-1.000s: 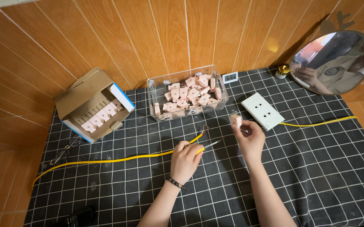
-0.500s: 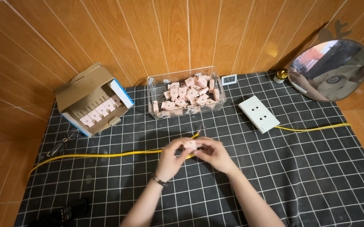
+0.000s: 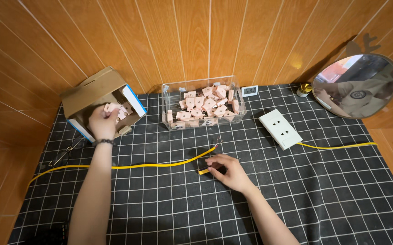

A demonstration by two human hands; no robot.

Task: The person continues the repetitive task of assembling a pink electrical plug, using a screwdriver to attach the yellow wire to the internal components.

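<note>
My left hand (image 3: 102, 122) reaches into an open cardboard box (image 3: 92, 93) at the back left, with its fingers on a pink plug (image 3: 113, 109) among the pink plugs stacked inside. My right hand (image 3: 228, 171) rests on the black checked cloth (image 3: 323, 195) in the middle, fingers curled over a small yellow-handled tool (image 3: 202, 171). A yellow cable (image 3: 160, 164) runs from the left edge to bare wire ends (image 3: 216, 142) just above my right hand.
A clear plastic bin (image 3: 169, 119) holds several pink plugs behind the cable. A white socket strip (image 3: 280, 128) with a yellow cord lies to the right. A round mirror (image 3: 354, 85), a small digital display (image 3: 249, 90) and pliers (image 3: 65, 154) sit near the edges.
Both hands were together at the cable end holding a pink plug. My left hand has since moved up left into the cardboard box, and my right hand has dropped onto the yellow tool.
</note>
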